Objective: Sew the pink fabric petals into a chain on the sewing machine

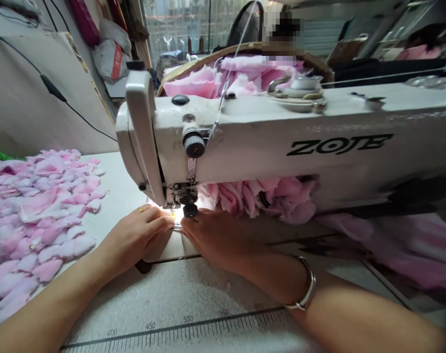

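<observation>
A white sewing machine stands before me, its needle area lit by a bright lamp. My left hand is left of the presser foot, fingers together and tips close to the needle. From the other side, my right hand reaches in with its fingers curled beside the foot. Glare and the fingers themselves hide what they pinch. Bunched pink fabric lies under the machine arm, just behind my right hand.
Many small pink and white fabric pieces are heaped on the table at left. More pink fabric hangs at right, blurred. Behind the machine is a basket of pink cloth. A ruler scale runs along the front. A person sits at far right.
</observation>
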A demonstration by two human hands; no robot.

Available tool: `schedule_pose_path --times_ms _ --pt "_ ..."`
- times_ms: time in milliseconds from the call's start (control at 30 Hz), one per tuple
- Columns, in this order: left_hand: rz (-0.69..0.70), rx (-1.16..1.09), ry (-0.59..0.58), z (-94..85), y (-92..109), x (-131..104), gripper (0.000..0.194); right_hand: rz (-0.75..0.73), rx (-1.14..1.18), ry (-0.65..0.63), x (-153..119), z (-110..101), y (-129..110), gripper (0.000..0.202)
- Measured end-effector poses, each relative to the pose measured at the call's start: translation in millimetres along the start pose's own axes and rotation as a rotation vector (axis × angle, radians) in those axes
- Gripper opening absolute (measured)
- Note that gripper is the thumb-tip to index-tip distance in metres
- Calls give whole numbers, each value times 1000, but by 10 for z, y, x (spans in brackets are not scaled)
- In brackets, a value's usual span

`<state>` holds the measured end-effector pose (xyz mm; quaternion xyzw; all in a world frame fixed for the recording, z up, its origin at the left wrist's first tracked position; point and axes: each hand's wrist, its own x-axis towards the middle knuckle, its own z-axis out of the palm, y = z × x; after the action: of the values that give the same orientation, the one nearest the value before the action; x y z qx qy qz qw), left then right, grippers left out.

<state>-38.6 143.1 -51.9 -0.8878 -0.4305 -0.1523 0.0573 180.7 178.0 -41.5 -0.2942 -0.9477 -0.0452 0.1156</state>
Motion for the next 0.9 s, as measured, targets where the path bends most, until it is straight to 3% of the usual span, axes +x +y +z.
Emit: schedule_pose_path --times_ms 167,367,600,733,900 --pt "-54 -34 61 -2 -24 -16 18 -25 -26 14 -43 19 10 10" --pt "-1 78 86 -36 39 14 18 -117 -15 42 -71 61 20 13" --pt "35 143 119 -33 144 71 29 -124 6 20 -71 14 -21 6" --pt "-33 92 151 61 110 41 31 -100 6 22 -69 58 14 17" --pt "-76 10 331 272 -59 -37 18 -198 83 -34 -13 294 189 23"
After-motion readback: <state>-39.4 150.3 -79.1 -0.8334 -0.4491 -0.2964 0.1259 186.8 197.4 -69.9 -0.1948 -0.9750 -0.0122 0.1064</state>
